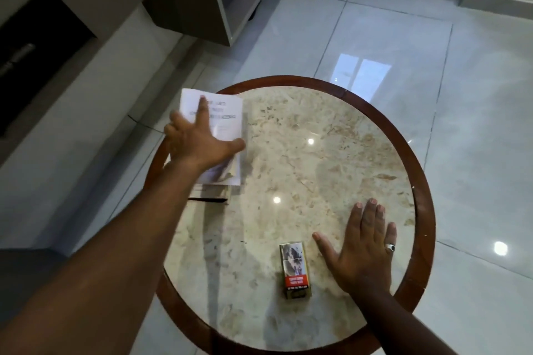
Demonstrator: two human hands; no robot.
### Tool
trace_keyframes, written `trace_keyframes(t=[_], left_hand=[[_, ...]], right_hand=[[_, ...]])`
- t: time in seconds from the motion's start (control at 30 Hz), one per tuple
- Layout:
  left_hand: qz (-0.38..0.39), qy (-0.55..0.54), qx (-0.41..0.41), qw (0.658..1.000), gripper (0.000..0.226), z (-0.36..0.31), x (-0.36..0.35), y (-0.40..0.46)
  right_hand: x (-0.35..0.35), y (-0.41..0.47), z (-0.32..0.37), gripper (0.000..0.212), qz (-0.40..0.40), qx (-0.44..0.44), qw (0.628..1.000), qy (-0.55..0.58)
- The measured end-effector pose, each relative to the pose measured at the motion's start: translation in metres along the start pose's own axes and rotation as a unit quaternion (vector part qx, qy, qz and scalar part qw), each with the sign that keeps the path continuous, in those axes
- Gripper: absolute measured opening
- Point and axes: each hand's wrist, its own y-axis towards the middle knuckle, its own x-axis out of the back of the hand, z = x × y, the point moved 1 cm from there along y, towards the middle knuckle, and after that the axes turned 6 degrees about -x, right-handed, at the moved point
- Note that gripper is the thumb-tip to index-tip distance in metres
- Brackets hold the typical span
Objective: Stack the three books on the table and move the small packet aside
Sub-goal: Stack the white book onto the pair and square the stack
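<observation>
Our left hand point(196, 143) lies flat with fingers spread on the white-covered top book point(222, 112) of a stack at the left edge of the round, beige marble-topped table with a dark wooden rim point(415, 135), pressing down rather than gripping; darker edges of the books beneath show below it, though we cannot tell how many. Our right hand point(360, 251), open-palmed and holding nothing, rests on the marble just right of the small gold packet with a red label point(294, 269), thumb close to it, apart from the stack.
</observation>
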Motion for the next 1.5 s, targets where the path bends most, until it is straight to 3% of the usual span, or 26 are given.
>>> trace_keyframes(t=[0.23, 0.6, 0.73, 0.8, 0.87, 0.93, 1.03, 1.13, 1.3, 1.4, 1.5], left_hand=[[0.063, 0.029, 0.026, 0.997, 0.114, 0.049, -0.032, -0.015], [0.037, -0.014, 0.008, 0.999, 0.122, 0.041, -0.043, -0.022], [0.023, -0.121, 0.076, 0.989, 0.126, 0.046, -0.034, -0.017], [-0.007, -0.192, 0.139, 0.971, 0.109, 0.054, -0.025, -0.012], [-0.003, -0.178, 0.149, 0.973, 0.077, 0.058, -0.020, -0.010], [0.004, -0.173, 0.162, 0.971, 0.062, 0.058, -0.020, -0.010], [0.023, -0.233, 0.219, 0.947, 0.061, 0.055, -0.022, -0.005], [0.027, -0.305, 0.254, 0.917, 0.064, 0.054, -0.022, 0.002], [0.029, -0.379, 0.314, 0.870, 0.076, 0.053, -0.024, -0.005], [-0.042, -0.437, 0.260, 0.860, 0.070, 0.033, -0.018, -0.010], [-0.097, -0.514, 0.143, 0.840, 0.070, -0.003, -0.001, -0.009]], right_hand=[[-0.004, -0.004, 0.000, 0.109, -0.003, -0.004, 1.000, -0.010], [-0.003, -0.002, 0.003, 0.110, 0.015, -0.007, 1.000, -0.018], [0.011, 0.000, 0.010, 0.110, 0.023, -0.049, 0.998, 0.019], [0.024, 0.013, 0.043, 0.102, 0.004, -0.075, 0.994, 0.079], [0.030, 0.030, 0.103, 0.084, 0.047, -0.058, 0.982, 0.175], [0.032, 0.051, 0.172, 0.063, 0.098, -0.017, 0.966, 0.241], [0.028, 0.076, 0.251, 0.048, 0.130, -0.039, 0.947, 0.289], [0.019, 0.088, 0.277, 0.053, 0.143, -0.149, 0.935, 0.288], [0.020, 0.097, 0.278, 0.071, 0.175, -0.214, 0.904, 0.327], [0.032, 0.103, 0.270, 0.081, 0.164, -0.219, 0.876, 0.396], [0.054, 0.119, 0.255, 0.071, 0.052, -0.154, 0.858, 0.487]])
